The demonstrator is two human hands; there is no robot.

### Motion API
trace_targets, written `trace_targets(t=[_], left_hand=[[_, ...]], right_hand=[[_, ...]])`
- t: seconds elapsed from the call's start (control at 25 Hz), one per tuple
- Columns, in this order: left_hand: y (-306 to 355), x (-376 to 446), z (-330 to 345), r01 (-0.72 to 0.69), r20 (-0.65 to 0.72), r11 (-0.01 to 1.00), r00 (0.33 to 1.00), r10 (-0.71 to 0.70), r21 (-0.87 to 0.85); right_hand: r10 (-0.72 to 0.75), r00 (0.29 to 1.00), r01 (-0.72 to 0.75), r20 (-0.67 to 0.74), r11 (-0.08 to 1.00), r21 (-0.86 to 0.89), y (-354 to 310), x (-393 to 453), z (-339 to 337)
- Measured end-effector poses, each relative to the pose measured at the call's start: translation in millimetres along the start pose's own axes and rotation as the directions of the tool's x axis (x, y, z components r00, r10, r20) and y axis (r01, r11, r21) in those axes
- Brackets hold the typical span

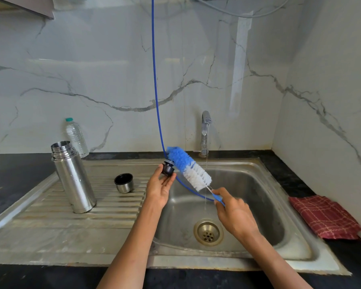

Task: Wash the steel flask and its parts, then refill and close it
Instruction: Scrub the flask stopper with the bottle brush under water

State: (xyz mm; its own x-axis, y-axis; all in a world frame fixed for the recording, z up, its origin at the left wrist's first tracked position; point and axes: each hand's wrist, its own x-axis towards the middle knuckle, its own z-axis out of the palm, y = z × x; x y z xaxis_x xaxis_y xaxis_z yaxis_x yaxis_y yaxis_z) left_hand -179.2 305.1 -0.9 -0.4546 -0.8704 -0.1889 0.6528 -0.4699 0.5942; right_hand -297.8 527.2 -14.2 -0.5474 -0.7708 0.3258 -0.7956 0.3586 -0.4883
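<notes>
Both hands work over the sink (296,232): my right hand (233,211) clamps the bottle brush (189,167) by its handle; my left hand (159,187) pinches the black stopper (167,168) at the basin's left edge; the open steel flask (73,176) and its cup lid (123,182) stand on the drainboard left of it; I judge the wet stopper could slip into the basin under a hard scrub.

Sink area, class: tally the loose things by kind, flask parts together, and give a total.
Flask parts: 3 (flask body, cup lid, black stopper)
Bottle brush: 1
Plastic bottle: 1
Red cloth: 1
Total: 6
</notes>
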Motion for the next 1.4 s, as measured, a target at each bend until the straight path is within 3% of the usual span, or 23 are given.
trace_targets(t=[0.12,0.32,0.52,0.68,0.84,0.96,1.04,1.12,1.28,1.32,1.4], left_hand=[[-6.2,-2.9,3.1,0.009,0.119,0.997,0.993,-0.019,0.080],[-9.1,-2.6,3.7,-0.073,0.222,0.982,0.974,0.033,0.175],[-2.0,7.3,-5.9,-0.173,0.199,0.970,0.970,0.138,0.171],[-18.0,-8.8,5.0,-0.158,0.300,0.917,0.953,0.044,0.366],[-17.3,-15.6,7.6,-0.106,0.337,0.901,0.940,-0.046,0.420],[-15.7,-21.9,5.2,-0.087,0.353,0.878,0.931,-0.097,0.471],[-14.5,-23.9,3.8,-0.132,0.301,0.830,0.953,-0.044,0.541],[-15.1,-19.2,-0.4,-0.239,0.262,0.731,0.961,0.085,0.639],[-23.5,-2.2,-7.6,-0.431,0.330,0.385,0.894,0.303,0.816],[-24.2,0.8,-8.9,-0.448,0.338,0.339,0.879,0.337,0.827],[-21.2,4.1,-10.2,-0.459,0.312,0.348,0.861,0.403,0.817]], right_hand=[[0.091,0.991,-0.117,0.096,0.943,0.313,-4.5,7.9,3.5],[0.163,0.947,-0.310,0.277,0.685,0.659,-17.4,13.5,2.9],[0.136,0.907,-0.395,0.398,0.600,0.696,-11.8,6.9,-2.9],[0.182,0.908,-0.410,0.377,0.568,0.713,-10.9,21.7,2.6],[0.201,0.921,-0.386,0.333,0.566,0.728,-9.4,23.3,3.3],[0.222,0.936,-0.351,0.273,0.629,0.694,-6.8,27.5,1.8],[0.251,0.955,-0.295,0.158,0.741,0.604,-5.7,26.9,-1.6],[0.241,0.968,-0.244,0.069,0.848,0.471,-4.6,23.1,-7.5],[0.084,0.996,-0.088,0.033,0.985,0.150,-14.5,13.9,-17.8],[0.049,0.998,-0.051,0.032,0.996,0.076,-19.0,11.7,-19.5],[-0.001,0.999,0.004,0.051,0.999,-0.049,-26.4,4.4,-23.5]])
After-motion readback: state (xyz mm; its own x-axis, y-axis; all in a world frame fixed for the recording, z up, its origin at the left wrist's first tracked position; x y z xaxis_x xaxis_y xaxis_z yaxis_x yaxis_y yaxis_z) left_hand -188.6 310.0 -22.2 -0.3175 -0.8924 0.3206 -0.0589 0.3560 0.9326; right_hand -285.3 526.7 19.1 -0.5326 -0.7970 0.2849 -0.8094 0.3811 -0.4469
